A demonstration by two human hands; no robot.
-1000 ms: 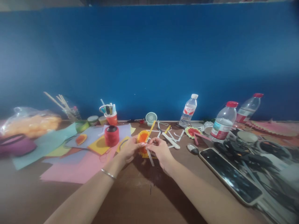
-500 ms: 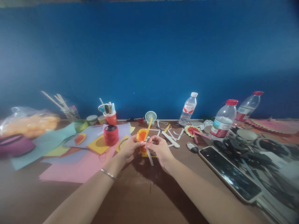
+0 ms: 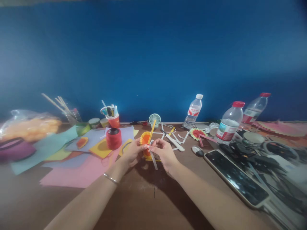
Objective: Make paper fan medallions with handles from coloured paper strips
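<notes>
My left hand (image 3: pixel 132 152) is closed on a small pleated paper fan (image 3: pixel 145 138), orange with a yellow edge. Up from the fan slants a flat yellow stick (image 3: pixel 153 130). Right beside it, my right hand (image 3: pixel 165 154) has thumb and forefinger pinched at the end of a narrow whitish strip (image 3: pixel 154 160), which hangs down between the hands. The fingertips almost meet, and they hide where strip and fan touch. A finished-looking fan with pink handles (image 3: pixel 199 134) lies farther right.
Coloured paper sheets (image 3: pixel 69 171) and a red thread spool (image 3: pixel 114 139) lie to the left. Behind them stands a cup of tools (image 3: pixel 113 120). White paper scraps (image 3: pixel 176 141) lie beyond my hands. On the right are a phone (image 3: pixel 236 177), a computer mouse (image 3: pixel 197 151), bottles (image 3: pixel 229 124) and tangled cables (image 3: pixel 271 179).
</notes>
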